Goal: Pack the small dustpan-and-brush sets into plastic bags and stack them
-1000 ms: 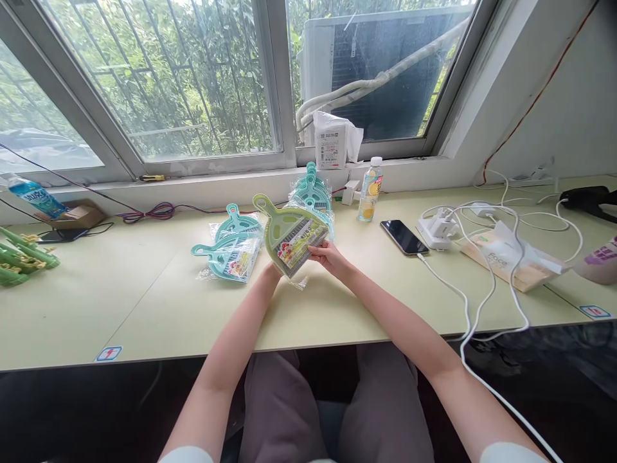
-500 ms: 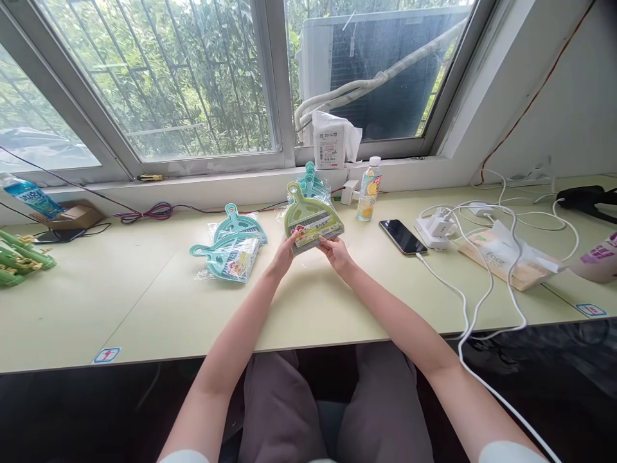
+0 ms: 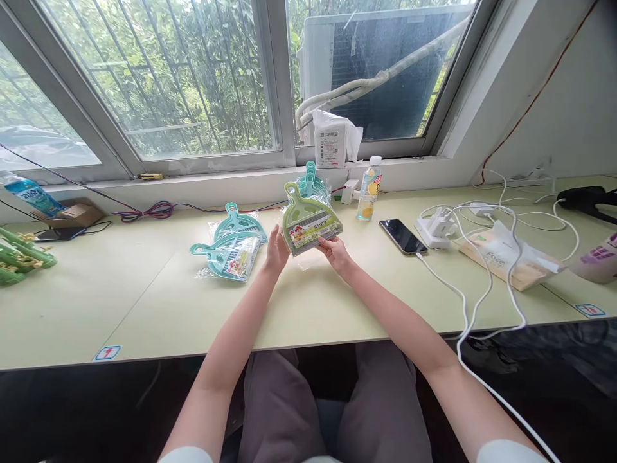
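A green dustpan-and-brush set (image 3: pixel 311 218) with a printed label is held up over the table, its handle pointing away from me. My right hand (image 3: pixel 335 252) grips its lower right edge, thumb on the front. At its left edge is my left hand (image 3: pixel 278 249), fingers upright and apart from the thumb, which is off the label; whether the fingertips touch the edge is hard to tell. Behind it stand teal dustpan sets (image 3: pixel 311 183) in clear wrap. Two more teal sets (image 3: pixel 236 257) lie overlapped to the left on the table.
Right of the held set are a drink bottle (image 3: pixel 370 190), a phone (image 3: pixel 403 236), a power strip (image 3: pixel 435 229) with white cables, and a tissue pack (image 3: pixel 513 257). A cardboard box (image 3: pixel 80 213) and green stalks (image 3: pixel 24 257) sit far left.
My left hand has moved slightly left and its thumb has come off the front of the green set. The set has shifted slightly left.
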A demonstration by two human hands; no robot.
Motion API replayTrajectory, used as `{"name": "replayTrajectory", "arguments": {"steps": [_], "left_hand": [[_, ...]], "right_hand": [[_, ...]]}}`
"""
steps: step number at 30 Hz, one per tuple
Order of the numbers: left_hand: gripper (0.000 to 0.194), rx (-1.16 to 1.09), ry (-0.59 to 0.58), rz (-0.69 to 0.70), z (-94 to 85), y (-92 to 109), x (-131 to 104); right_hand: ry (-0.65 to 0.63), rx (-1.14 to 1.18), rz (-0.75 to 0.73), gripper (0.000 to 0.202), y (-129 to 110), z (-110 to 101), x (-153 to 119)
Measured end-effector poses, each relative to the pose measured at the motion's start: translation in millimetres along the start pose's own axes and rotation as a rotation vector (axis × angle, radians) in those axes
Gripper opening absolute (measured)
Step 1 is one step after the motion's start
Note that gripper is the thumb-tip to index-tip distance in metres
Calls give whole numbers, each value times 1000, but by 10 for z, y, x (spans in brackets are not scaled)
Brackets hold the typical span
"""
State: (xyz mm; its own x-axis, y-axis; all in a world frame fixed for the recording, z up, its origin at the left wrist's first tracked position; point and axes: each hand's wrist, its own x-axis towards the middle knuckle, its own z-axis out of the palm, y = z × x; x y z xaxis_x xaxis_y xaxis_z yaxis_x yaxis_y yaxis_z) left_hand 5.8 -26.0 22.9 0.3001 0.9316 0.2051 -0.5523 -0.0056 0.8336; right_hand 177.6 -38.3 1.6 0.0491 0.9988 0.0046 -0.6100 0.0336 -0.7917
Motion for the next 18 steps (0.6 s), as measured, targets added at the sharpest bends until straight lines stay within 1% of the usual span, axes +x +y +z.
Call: {"name": "replayTrajectory", "arguments": {"steps": [3, 6, 8, 10, 14, 18], "left_hand": [[53, 41, -23, -19, 6, -4, -14], [48, 91, -29, -87, 23, -40, -19], [46, 104, -24, -115, 34, -67, -14], [45, 105, -6, -109, 40, -89, -6], [43, 164, 26, -81, 21, -107, 15], [49, 320, 19, -123, -35, -95, 19]], "right_hand": [[-6, 7, 5, 24, -14, -13, 15], [-28, 10, 8, 25, -34, -38, 37], [-43, 9, -2, 24, -35, -54, 49], [-47, 7, -18, 21, -22, -63, 54], [-28, 6, -49, 22, 23, -63, 52], [-1, -15, -44, 21, 30, -69, 54]]}}
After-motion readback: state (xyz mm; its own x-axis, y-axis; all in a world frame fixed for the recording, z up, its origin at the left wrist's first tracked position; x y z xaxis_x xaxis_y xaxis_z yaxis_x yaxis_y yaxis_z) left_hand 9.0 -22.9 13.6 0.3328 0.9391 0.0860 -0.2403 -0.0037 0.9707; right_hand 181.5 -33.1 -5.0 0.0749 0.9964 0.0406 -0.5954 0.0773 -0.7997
